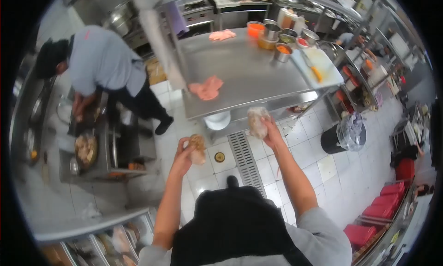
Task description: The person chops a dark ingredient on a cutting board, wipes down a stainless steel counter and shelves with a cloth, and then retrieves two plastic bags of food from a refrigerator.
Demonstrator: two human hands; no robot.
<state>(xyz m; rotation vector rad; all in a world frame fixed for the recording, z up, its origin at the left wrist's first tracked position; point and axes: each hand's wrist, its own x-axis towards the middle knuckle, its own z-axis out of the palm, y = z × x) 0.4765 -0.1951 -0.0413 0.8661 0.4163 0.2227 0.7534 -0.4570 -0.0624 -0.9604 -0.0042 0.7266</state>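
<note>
My left hand (pixel 183 156) is closed on a small plastic bag (pixel 198 150) with brownish food inside; its exact contents are too blurred to name. In my right hand (pixel 273 131) is a larger clear plastic bag (pixel 258 121) holding pale, whitish food. Both bags are held up in front of my black apron, apart from each other, over the tiled floor. Just beyond them stands the steel table (pixel 240 76). A pink cloth (pixel 207 88) lies crumpled near its front left corner, and a second pink cloth (pixel 222 35) is at the back.
On the table's right, several containers stand by a white cutting board (pixel 316 67) with a yellow-handled knife (pixel 315 73). A black bin (pixel 333 140) is on the right. At left, a co-worker (pixel 104 58) bends over a counter. A drain grate (pixel 246 162) runs along the floor.
</note>
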